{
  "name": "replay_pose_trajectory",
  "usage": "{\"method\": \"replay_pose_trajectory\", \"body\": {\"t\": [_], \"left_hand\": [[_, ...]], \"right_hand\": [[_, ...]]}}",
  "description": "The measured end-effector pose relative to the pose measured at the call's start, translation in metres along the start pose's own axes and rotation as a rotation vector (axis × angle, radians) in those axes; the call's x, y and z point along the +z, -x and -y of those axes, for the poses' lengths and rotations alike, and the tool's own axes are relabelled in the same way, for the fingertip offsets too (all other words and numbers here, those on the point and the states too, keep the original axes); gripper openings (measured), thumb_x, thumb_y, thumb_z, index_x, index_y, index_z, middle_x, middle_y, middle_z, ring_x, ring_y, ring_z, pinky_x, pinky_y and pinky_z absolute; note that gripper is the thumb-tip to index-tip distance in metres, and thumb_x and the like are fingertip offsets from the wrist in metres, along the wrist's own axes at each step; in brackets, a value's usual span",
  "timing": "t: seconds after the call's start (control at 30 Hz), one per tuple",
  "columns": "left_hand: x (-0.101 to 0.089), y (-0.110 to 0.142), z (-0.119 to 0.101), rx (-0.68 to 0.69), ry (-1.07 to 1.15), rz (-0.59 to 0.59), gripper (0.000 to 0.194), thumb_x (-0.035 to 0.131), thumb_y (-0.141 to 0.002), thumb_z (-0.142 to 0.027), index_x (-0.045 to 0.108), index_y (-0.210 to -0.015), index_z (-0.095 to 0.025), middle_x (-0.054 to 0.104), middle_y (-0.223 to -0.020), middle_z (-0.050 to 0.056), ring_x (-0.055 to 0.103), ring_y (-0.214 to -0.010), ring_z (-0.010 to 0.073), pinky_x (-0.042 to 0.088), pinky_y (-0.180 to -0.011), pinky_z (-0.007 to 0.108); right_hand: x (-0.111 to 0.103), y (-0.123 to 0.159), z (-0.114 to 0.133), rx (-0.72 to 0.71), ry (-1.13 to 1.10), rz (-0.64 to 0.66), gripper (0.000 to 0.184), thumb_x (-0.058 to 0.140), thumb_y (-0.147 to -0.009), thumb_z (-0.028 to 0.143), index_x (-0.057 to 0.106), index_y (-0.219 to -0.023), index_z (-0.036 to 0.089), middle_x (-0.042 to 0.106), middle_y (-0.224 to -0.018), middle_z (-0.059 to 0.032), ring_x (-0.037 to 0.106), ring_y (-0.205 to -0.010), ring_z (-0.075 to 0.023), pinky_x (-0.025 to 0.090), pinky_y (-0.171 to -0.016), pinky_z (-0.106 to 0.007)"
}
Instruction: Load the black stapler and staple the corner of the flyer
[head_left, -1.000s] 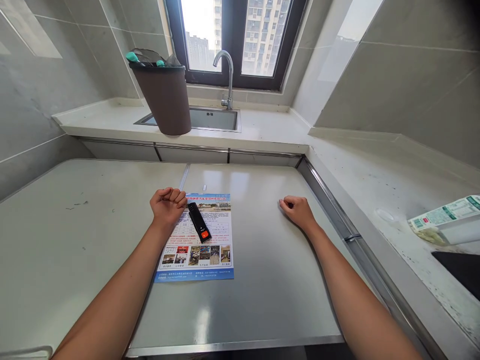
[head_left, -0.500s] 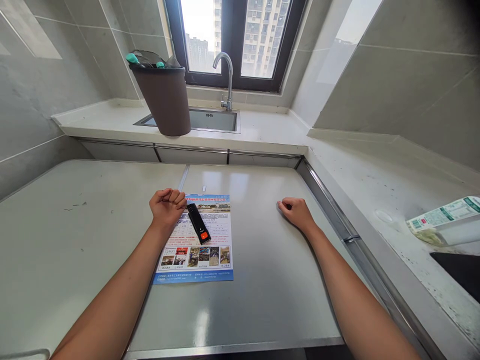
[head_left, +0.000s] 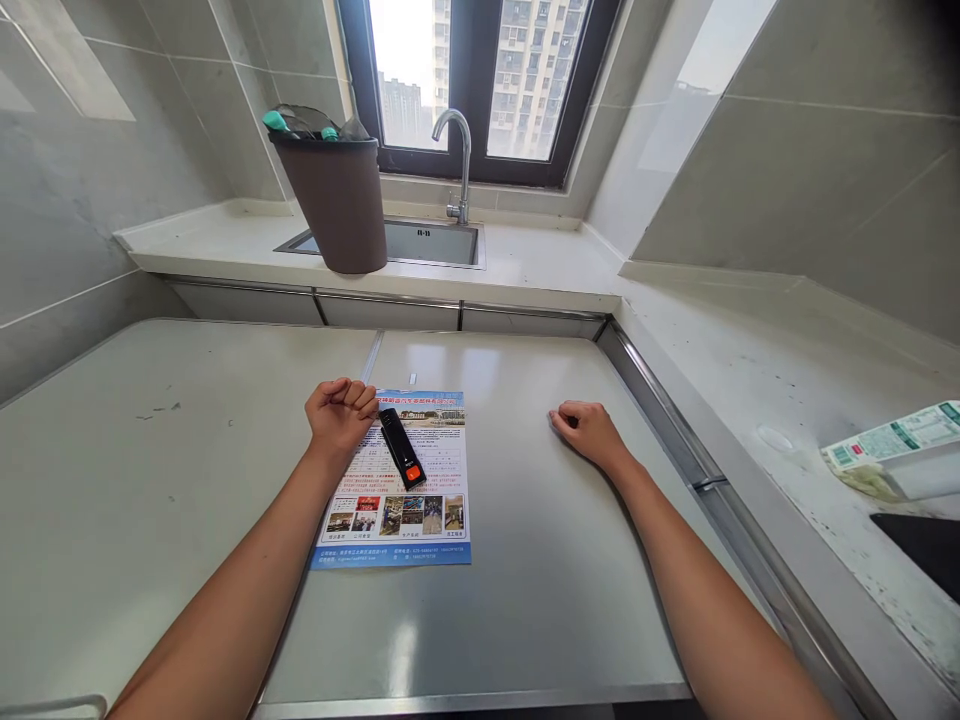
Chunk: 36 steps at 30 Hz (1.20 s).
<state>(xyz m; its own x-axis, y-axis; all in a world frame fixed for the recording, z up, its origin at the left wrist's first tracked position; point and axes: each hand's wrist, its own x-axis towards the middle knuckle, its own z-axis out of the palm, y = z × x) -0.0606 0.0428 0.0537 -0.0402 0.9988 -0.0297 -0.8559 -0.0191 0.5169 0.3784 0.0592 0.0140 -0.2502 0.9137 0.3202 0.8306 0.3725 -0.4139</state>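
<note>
My left hand (head_left: 343, 408) is curled into a loose fist over the upper left edge of a printed leaflet (head_left: 442, 470), and nothing shows in its fingers. Just right of that hand, on the leaflet, lies a black stapler (head_left: 401, 447) with an orange patch at its near end, set at a slant. My right hand (head_left: 589, 428) rests on the grey-white table (head_left: 540, 560), well to the right of the leaflet. Its fingers are curled closed, and no object is visible in them.
A brown bin (head_left: 334, 200) holding green-capped bottles stands on the counter (head_left: 540, 265) beside a sink (head_left: 435, 243) with a tall tap (head_left: 463, 170). On the right-hand counter lies a green-and-white pack (head_left: 896, 445) near a black panel (head_left: 919, 545).
The whole view has shifted slightly. My right hand has moved a little left relative to the table; my left hand stays beside the stapler. Both hands remain closed.
</note>
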Motion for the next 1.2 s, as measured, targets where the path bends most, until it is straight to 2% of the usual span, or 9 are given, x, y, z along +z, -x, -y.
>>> {"method": "replay_pose_trajectory", "body": {"t": [0.27, 0.5, 0.57, 0.67, 0.73, 0.8, 0.93, 1.07, 1.2], "left_hand": [[-0.001, 0.000, 0.000, -0.001, -0.012, 0.022, 0.048, 0.058, -0.074, -0.013, 0.013, -0.059, -0.021, 0.014, -0.052, -0.004, 0.027, -0.044, 0.0112, 0.026, -0.040, 0.025], [-0.004, -0.001, 0.000, -0.004, 0.027, -0.008, 0.051, 0.059, -0.075, -0.013, 0.012, -0.061, -0.022, 0.014, -0.053, -0.005, 0.029, -0.045, 0.0117, 0.026, -0.040, 0.026], [-0.004, -0.001, 0.000, -0.004, 0.029, 0.007, 0.051, 0.059, -0.075, -0.012, 0.011, -0.061, -0.022, 0.014, -0.053, -0.005, 0.029, -0.045, 0.0117, 0.026, -0.040, 0.026], [-0.003, 0.000, 0.000, -0.005, 0.019, 0.026, 0.051, 0.059, -0.075, -0.013, 0.011, -0.060, -0.022, 0.014, -0.052, -0.005, 0.028, -0.045, 0.0114, 0.025, -0.040, 0.026], [-0.002, 0.000, 0.000, -0.001, 0.007, 0.035, 0.050, 0.059, -0.074, -0.013, 0.012, -0.060, -0.021, 0.014, -0.052, -0.005, 0.028, -0.045, 0.0112, 0.025, -0.040, 0.026], [-0.002, 0.000, 0.000, 0.003, -0.005, 0.036, 0.050, 0.059, -0.074, -0.013, 0.012, -0.059, -0.021, 0.014, -0.052, -0.004, 0.027, -0.044, 0.0110, 0.025, -0.040, 0.026], [-0.003, 0.000, -0.001, -0.001, 0.003, 0.033, 0.050, 0.059, -0.075, -0.014, 0.011, -0.060, -0.021, 0.014, -0.052, -0.005, 0.027, -0.044, 0.0111, 0.025, -0.040, 0.026], [-0.004, -0.001, -0.001, 0.007, 0.032, 0.066, 0.050, 0.057, -0.076, -0.013, 0.011, -0.060, -0.021, 0.012, -0.051, -0.005, 0.026, -0.044, 0.0116, 0.025, -0.040, 0.027], [-0.004, 0.000, -0.001, 0.012, 0.034, 0.049, 0.050, 0.058, -0.076, -0.013, 0.011, -0.060, -0.021, 0.012, -0.052, -0.005, 0.026, -0.044, 0.0112, 0.025, -0.041, 0.027]], "right_hand": [[0.001, 0.000, 0.002, 0.000, -0.006, 0.010, 0.040, 0.048, -0.095, 0.041, 0.037, -0.063, 0.021, 0.049, -0.060, 0.0012, 0.037, -0.059, -0.0138, 0.029, -0.062, -0.029], [0.001, 0.002, 0.009, 0.002, 0.000, 0.019, 0.040, 0.048, -0.097, 0.043, 0.046, -0.063, 0.021, 0.056, -0.065, -0.0014, 0.043, -0.060, -0.0151, 0.031, -0.063, -0.030], [0.004, 0.003, 0.023, -0.013, -0.022, 0.024, 0.040, 0.048, -0.099, 0.041, 0.051, -0.065, 0.021, 0.059, -0.068, -0.0024, 0.047, -0.062, -0.0159, 0.034, -0.064, -0.030], [0.014, 0.004, 0.058, -0.112, -0.130, 0.069, 0.033, 0.048, -0.102, 0.036, 0.061, -0.075, 0.022, 0.065, -0.078, -0.0041, 0.057, -0.072, -0.0184, 0.042, -0.070, -0.030], [0.024, 0.004, 0.088, -0.208, -0.231, 0.095, 0.025, 0.049, -0.102, 0.030, 0.068, -0.087, 0.023, 0.071, -0.089, -0.0061, 0.063, -0.085, -0.0217, 0.048, -0.078, -0.033], [0.036, 0.002, 0.118, -0.298, -0.315, 0.113, 0.022, 0.050, -0.102, 0.024, 0.072, -0.104, 0.024, 0.074, -0.109, -0.0084, 0.066, -0.104, -0.0246, 0.053, -0.091, -0.038], [0.058, -0.009, 0.166, -0.431, -0.360, 0.209, 0.041, 0.048, -0.102, 0.018, 0.063, -0.138, 0.026, 0.064, -0.143, -0.0064, 0.058, -0.134, -0.0238, 0.048, -0.115, -0.045], [0.074, -0.017, 0.184, -0.560, -0.334, 0.345, 0.048, 0.042, -0.103, 0.014, 0.055, -0.149, 0.021, 0.056, -0.154, -0.0056, 0.049, -0.146, -0.0209, 0.040, -0.124, -0.042], [0.085, -0.014, 0.176, -0.628, -0.258, 0.411, 0.047, 0.041, -0.107, 0.020, 0.051, -0.153, 0.016, 0.049, -0.158, -0.0096, 0.042, -0.151, -0.0228, 0.035, -0.127, -0.042]]}}
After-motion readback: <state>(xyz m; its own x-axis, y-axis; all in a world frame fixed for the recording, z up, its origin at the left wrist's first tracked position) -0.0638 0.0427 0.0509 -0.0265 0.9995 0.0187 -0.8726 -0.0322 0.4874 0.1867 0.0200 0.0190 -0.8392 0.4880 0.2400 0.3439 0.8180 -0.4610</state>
